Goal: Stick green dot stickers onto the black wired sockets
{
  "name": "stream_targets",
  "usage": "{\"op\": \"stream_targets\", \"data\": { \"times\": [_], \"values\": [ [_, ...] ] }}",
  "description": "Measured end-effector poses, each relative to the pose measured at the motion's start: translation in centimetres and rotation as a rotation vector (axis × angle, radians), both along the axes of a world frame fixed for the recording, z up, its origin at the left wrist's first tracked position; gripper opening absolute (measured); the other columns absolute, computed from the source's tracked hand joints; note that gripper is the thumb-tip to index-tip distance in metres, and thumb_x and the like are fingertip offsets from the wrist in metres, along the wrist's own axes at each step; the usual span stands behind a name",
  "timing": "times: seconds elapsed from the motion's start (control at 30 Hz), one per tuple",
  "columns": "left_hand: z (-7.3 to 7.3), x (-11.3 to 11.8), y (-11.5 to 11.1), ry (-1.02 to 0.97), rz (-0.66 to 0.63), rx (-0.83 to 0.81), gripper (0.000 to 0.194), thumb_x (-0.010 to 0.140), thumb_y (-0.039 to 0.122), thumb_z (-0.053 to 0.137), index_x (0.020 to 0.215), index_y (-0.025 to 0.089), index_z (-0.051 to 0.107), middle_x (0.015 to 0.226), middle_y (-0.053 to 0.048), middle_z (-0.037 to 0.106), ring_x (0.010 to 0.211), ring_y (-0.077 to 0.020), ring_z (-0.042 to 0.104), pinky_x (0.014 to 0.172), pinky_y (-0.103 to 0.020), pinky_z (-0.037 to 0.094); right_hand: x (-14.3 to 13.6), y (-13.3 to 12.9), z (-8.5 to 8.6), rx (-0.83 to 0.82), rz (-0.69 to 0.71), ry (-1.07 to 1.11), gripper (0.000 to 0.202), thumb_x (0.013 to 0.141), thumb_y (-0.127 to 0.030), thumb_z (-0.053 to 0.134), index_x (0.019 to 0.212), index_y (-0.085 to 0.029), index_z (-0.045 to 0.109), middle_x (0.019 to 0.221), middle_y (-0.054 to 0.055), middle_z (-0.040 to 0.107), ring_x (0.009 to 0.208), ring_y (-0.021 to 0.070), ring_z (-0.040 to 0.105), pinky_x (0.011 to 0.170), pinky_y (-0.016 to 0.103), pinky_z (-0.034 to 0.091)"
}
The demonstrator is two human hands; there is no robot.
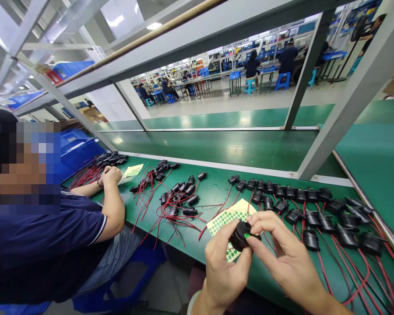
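My left hand [225, 262] grips a black round plastic part [239, 236] with a stepped top, fingers and thumb around its sides. A small green dot sticker [247, 235] shows against the part at my right thumb's tip. My right hand [282, 249] is closed in a pinch there, its index finger near the part's top. Behind and below my hands, a pale yellow sheet of green dot stickers [228, 218] lies on the green table [197, 168], partly hidden by my left hand.
Rows of similar black parts with red wires [311, 218] stand to the right. A loose pile of them [180, 192] lies left of the sheet. A co-worker [46, 249] sits at left beside another sticker sheet [133, 170] and a blue bin [77, 153]. A metal post [344, 96] rises at right.
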State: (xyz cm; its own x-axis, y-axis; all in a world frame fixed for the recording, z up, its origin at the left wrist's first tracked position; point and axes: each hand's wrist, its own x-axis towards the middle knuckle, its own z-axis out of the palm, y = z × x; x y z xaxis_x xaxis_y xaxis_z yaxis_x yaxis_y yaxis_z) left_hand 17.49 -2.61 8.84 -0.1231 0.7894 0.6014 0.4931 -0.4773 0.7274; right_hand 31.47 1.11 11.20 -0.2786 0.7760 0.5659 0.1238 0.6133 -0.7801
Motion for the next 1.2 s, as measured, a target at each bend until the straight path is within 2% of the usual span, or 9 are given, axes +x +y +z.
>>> {"op": "stream_targets", "data": {
  "times": [0.23, 0.33, 0.47, 0.6, 0.73, 0.87, 1.03, 1.2],
  "values": [
    [0.6, 0.0, -0.2, 0.026, 0.029, 0.003, 0.047, 0.080, 0.009, 0.066, 0.124, 0.023, 0.057, 0.108, -0.005, 0.074, 0.094, -0.0187, 0.073, 0.084, -0.027, 0.060, 0.6, 0.0, -0.1, -0.001, 0.071, -0.041, 0.009, 0.096, -0.017, 0.055, 0.097, -0.026, 0.054, 0.103, 0.000, 0.056, 0.098, 0.0122, 0.059, 0.087, 0.018, 0.048],
    [0.6, -0.1, -0.3, 0.028, 0.032, -0.001, 0.047, 0.080, 0.010, 0.067, 0.124, 0.023, 0.057, 0.109, -0.005, 0.074, 0.095, -0.0197, 0.072, 0.085, -0.027, 0.060, 1.0, 0.1, 0.0, -0.034, 0.107, -0.071, 0.010, 0.096, -0.017, 0.053, 0.098, -0.027, 0.053, 0.106, 0.000, 0.056, 0.100, 0.0119, 0.059, 0.088, 0.018, 0.048],
    [0.3, 0.0, -0.2, 0.016, 0.009, -0.029, 0.044, 0.081, 0.012, 0.067, 0.122, 0.023, 0.058, 0.105, -0.004, 0.074, 0.088, -0.0180, 0.073, 0.081, -0.026, 0.060, 1.1, 0.1, 0.1, -0.055, 0.117, -0.049, 0.010, 0.095, -0.019, 0.056, 0.098, -0.027, 0.053, 0.106, 0.000, 0.057, 0.100, 0.0130, 0.059, 0.087, 0.019, 0.050],
    [0.4, 0.2, -0.3, 0.011, 0.011, -0.026, 0.043, 0.082, 0.012, 0.066, 0.123, 0.023, 0.057, 0.103, -0.004, 0.074, 0.084, -0.0164, 0.072, 0.077, -0.025, 0.060, 0.7, -0.1, -0.1, 0.035, 0.041, -0.050, 0.009, 0.096, -0.017, 0.057, 0.095, -0.026, 0.057, 0.104, 0.001, 0.056, 0.097, 0.0124, 0.060, 0.086, 0.018, 0.050],
    [0.6, 0.2, -0.3, 0.048, 0.037, 0.016, 0.042, 0.082, 0.012, 0.065, 0.123, 0.022, 0.057, 0.103, -0.005, 0.074, 0.087, -0.0175, 0.073, 0.078, -0.026, 0.060, 0.4, -0.3, -0.5, 0.180, -0.003, -0.080, 0.016, 0.095, -0.010, 0.056, 0.104, -0.023, 0.059, 0.108, 0.004, 0.056, 0.102, 0.0125, 0.059, 0.092, 0.018, 0.048],
    [0.9, 0.2, -0.3, 0.116, 0.063, 0.075, 0.042, 0.083, 0.010, 0.063, 0.123, 0.020, 0.057, 0.104, -0.006, 0.074, 0.090, -0.0190, 0.073, 0.083, -0.028, 0.060, 0.5, -0.7, -1.0, 0.243, -0.037, -0.095, 0.021, 0.095, -0.006, 0.055, 0.109, -0.020, 0.059, 0.112, 0.006, 0.055, 0.104, 0.0127, 0.059, 0.094, 0.018, 0.048],
    [0.5, 0.1, -0.3, 0.120, 0.063, 0.029, 0.041, 0.083, 0.008, 0.062, 0.122, 0.021, 0.057, 0.104, -0.005, 0.074, 0.092, -0.0177, 0.072, 0.084, -0.026, 0.059, 0.5, -0.8, -1.7, 0.268, -0.065, -0.138, 0.022, 0.096, -0.006, 0.053, 0.111, -0.019, 0.061, 0.115, 0.008, 0.055, 0.103, 0.0135, 0.061, 0.089, 0.019, 0.052],
    [0.0, -0.1, -0.3, 0.041, 0.044, -0.059, 0.041, 0.082, 0.010, 0.064, 0.121, 0.022, 0.058, 0.106, -0.005, 0.074, 0.091, -0.0180, 0.073, 0.083, -0.027, 0.060, 0.7, -0.4, -2.1, 0.315, -0.059, -0.166, 0.024, 0.095, -0.006, 0.053, 0.114, -0.018, 0.063, 0.118, 0.010, 0.058, 0.107, 0.0144, 0.062, 0.092, 0.020, 0.052]
  ]
}}
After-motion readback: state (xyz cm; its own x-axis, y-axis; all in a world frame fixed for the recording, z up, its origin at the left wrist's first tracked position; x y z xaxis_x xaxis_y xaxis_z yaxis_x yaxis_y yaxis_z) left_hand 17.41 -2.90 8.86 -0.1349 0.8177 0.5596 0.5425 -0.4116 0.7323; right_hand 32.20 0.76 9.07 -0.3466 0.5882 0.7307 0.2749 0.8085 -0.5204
